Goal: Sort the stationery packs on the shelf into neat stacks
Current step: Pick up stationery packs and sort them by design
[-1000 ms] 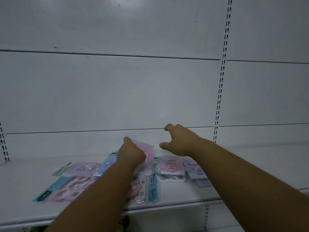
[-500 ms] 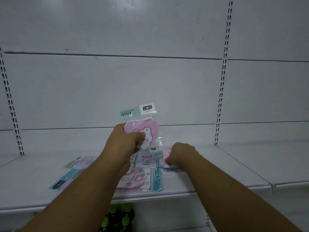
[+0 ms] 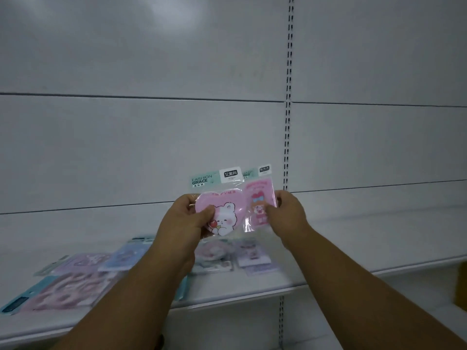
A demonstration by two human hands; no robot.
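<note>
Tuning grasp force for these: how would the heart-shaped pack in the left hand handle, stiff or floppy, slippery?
The heart-shaped pack probably has a fairly stiff core: it stands upright, pinched only at its left edge by the left hand. Its clear sleeve looks glossy and crinkled, so likely slippery and loose around the insert. It seems light; a thumb-and-fingers pinch carries it.

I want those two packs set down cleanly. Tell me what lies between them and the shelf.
Nothing solid: open air. The left hand holds the heart-shaped bear pack, the right hand the pink doll pack, both above the shelf. Loose packs cover the spot directly below; bare shelf lies further right.
</note>
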